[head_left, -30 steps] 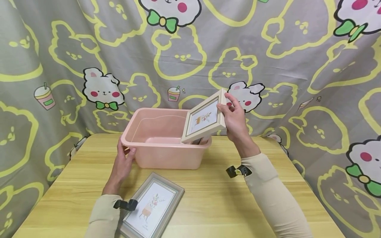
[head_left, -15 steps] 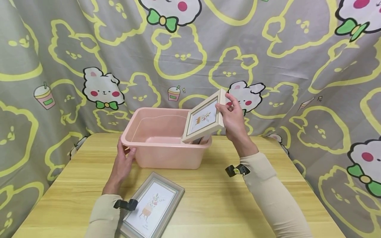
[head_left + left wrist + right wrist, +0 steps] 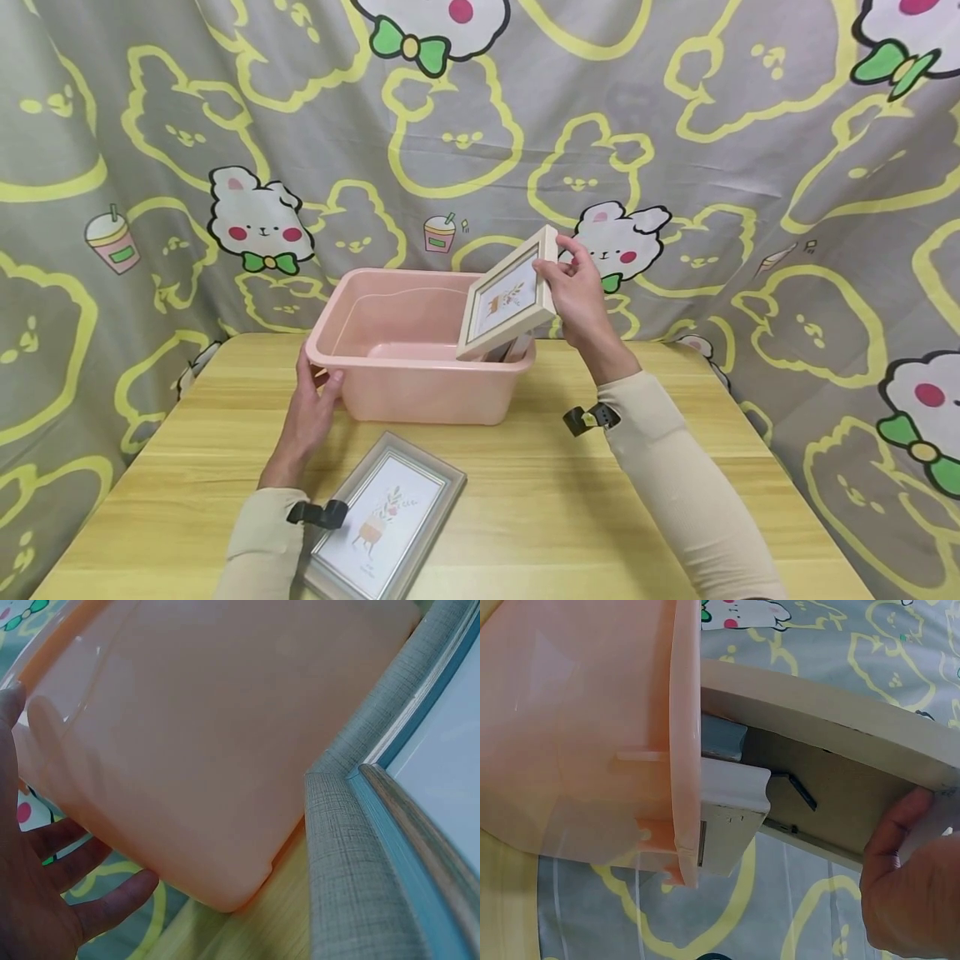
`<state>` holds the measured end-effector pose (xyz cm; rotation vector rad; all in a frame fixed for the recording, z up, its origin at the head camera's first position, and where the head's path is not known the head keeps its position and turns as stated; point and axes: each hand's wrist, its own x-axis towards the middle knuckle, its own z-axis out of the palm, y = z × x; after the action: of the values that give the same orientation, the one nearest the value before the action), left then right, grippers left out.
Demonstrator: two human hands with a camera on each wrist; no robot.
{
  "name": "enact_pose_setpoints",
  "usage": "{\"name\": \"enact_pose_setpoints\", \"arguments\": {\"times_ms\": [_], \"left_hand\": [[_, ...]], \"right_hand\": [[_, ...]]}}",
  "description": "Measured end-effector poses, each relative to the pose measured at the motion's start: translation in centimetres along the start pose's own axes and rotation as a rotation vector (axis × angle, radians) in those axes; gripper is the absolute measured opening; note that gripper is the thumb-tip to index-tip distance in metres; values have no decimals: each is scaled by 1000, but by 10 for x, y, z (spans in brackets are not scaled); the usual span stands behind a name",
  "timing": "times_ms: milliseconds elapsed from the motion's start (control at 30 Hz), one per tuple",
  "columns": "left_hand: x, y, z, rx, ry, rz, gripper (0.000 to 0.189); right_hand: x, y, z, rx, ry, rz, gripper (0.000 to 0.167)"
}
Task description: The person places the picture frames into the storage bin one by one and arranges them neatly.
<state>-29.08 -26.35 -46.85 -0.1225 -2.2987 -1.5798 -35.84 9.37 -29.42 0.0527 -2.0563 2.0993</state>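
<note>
A pink plastic bin point(image 3: 427, 392) stands on the table, its left front corner held by my left hand point(image 3: 307, 417), thumb at the front and fingers on the left side. My right hand point(image 3: 581, 296) grips the upper end of a cream picture frame point(image 3: 543, 312) with a plant print. This frame slants down into the bin's right end. Under it, a white frame's end point(image 3: 735, 787) and a blue-grey one point(image 3: 724, 739) jut above the rim in the right wrist view; a black stand leg point(image 3: 802, 791) shows behind the cream frame.
A grey picture frame point(image 3: 446, 508) with a similar print lies face up on the table point(image 3: 570, 533), in front of the bin and partly under the left wrist. A patterned grey curtain point(image 3: 645, 92) hangs behind the table.
My right hand and the cream frame's upper end have shifted slightly left, so the frame tilts a little more steeply. The left hand, bin and grey frame stay put.
</note>
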Motion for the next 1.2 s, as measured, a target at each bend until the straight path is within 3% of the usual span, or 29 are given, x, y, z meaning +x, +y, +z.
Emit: {"name": "enact_pose_setpoints", "arguments": {"times_ms": [267, 733, 1200], "left_hand": [[0, 0, -1, 44, 3, -18, 72], [0, 1, 1, 2, 6, -21, 71], [1, 0, 1, 10, 14, -32, 70]], "right_hand": [[6, 3, 7, -87, -10, 31, 56], [15, 5, 23, -157, -97, 96, 59], [23, 15, 30, -199, -107, 123, 60]]}}
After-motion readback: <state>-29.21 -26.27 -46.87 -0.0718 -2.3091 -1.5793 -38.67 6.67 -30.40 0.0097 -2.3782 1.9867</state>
